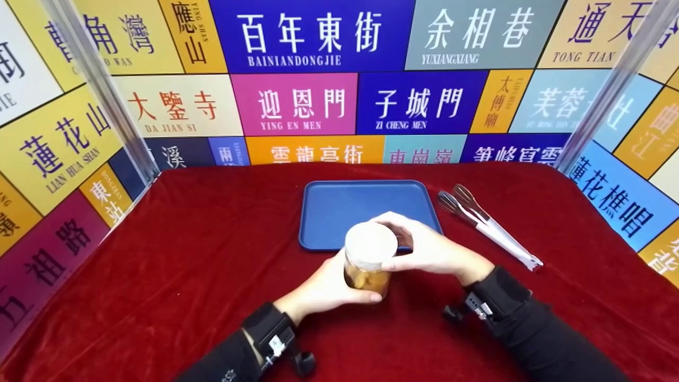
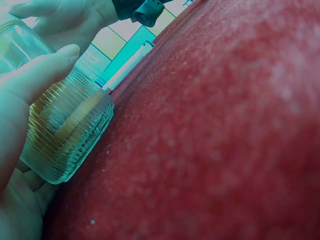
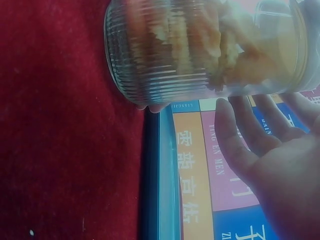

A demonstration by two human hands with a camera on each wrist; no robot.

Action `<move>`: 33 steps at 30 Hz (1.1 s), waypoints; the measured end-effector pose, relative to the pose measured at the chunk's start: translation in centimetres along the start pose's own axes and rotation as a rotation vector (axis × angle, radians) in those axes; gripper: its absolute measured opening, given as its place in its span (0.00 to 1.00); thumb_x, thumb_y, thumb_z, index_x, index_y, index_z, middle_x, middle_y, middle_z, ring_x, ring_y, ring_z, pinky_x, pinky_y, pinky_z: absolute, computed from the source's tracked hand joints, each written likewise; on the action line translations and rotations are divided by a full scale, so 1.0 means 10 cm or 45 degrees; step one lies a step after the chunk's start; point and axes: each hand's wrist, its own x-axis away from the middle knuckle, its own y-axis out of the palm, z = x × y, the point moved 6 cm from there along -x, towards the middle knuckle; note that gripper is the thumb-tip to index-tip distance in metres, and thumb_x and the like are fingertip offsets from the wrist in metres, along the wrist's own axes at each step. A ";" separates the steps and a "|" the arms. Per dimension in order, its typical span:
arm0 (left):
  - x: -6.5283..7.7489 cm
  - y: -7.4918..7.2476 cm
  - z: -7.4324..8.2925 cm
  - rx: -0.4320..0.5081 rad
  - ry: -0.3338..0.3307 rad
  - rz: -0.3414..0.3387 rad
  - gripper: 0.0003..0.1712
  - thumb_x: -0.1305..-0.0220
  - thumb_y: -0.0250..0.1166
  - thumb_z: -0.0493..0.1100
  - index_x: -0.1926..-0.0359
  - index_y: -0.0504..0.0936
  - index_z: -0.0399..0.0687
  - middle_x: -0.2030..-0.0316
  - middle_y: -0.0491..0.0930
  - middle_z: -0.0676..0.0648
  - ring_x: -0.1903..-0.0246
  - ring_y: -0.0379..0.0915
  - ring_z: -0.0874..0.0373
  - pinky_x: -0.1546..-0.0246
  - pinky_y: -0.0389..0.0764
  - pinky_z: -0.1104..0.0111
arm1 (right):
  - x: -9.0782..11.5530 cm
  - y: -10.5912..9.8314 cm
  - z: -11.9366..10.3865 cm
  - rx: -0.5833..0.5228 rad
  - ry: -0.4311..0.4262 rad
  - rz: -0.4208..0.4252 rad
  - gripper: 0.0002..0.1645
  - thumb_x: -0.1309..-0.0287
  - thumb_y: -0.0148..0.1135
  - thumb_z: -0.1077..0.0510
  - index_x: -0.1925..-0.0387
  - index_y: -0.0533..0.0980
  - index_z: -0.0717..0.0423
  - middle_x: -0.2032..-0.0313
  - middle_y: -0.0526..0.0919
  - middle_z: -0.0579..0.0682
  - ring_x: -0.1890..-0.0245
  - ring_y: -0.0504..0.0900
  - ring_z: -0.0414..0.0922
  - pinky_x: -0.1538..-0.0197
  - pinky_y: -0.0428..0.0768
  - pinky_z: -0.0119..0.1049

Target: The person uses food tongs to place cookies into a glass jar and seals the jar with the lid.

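A clear ribbed glass jar [image 1: 365,280] with a white lid [image 1: 371,245] stands upright between my hands, in front of the tray. Orange-brown pieces show through its wall in the right wrist view. My left hand [image 1: 330,282] grips the jar's body from the left, thumb across the front. From the right, my right hand [image 1: 432,249] spans the lid, with its thumb at the near side and its fingers round the far side. The right wrist view shows those fingers [image 3: 260,125] spread and bent beside the jar, near its lid end.
Behind the jar lies a blue rectangular tray [image 1: 339,207]. Metal tongs [image 1: 485,223] with slotted heads rest to its right, handle end toward me. A red cloth [image 1: 212,239] covers the table. Printed wall panels [image 1: 313,34] and clear corner posts [image 1: 599,101] border the back and sides.
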 end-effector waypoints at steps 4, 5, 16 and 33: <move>0.00 0.00 0.00 -0.009 0.003 -0.002 0.57 0.49 0.87 0.47 0.23 0.64 0.50 0.37 0.79 0.56 0.39 0.77 0.62 0.32 0.74 0.63 | 0.00 0.01 0.00 0.012 0.022 0.022 0.42 0.43 0.82 0.58 0.30 0.71 0.54 0.37 0.79 0.51 0.35 0.78 0.49 0.34 0.80 0.40; 0.00 0.00 -0.01 -0.011 0.004 -0.003 0.57 0.49 0.87 0.47 0.22 0.64 0.50 0.37 0.79 0.56 0.39 0.77 0.62 0.32 0.74 0.63 | 0.00 0.01 0.00 0.016 0.028 0.031 0.42 0.44 0.82 0.57 0.31 0.71 0.54 0.37 0.80 0.51 0.35 0.79 0.49 0.35 0.81 0.40; 0.00 0.00 0.00 0.014 0.023 -0.008 0.60 0.50 0.87 0.46 0.21 0.62 0.53 0.36 0.78 0.58 0.39 0.77 0.63 0.32 0.74 0.64 | -0.01 0.07 -0.03 0.276 0.048 0.188 0.48 0.55 0.87 0.48 0.40 0.66 0.55 0.45 0.81 0.49 0.41 0.80 0.46 0.36 0.77 0.43; 0.00 0.00 0.00 -0.010 0.019 0.007 0.60 0.49 0.87 0.46 0.21 0.62 0.50 0.35 0.79 0.56 0.38 0.77 0.62 0.31 0.73 0.64 | 0.02 -0.02 0.01 -0.174 -0.062 -0.095 0.46 0.38 0.77 0.63 0.22 0.66 0.58 0.29 0.75 0.57 0.28 0.73 0.49 0.29 0.76 0.42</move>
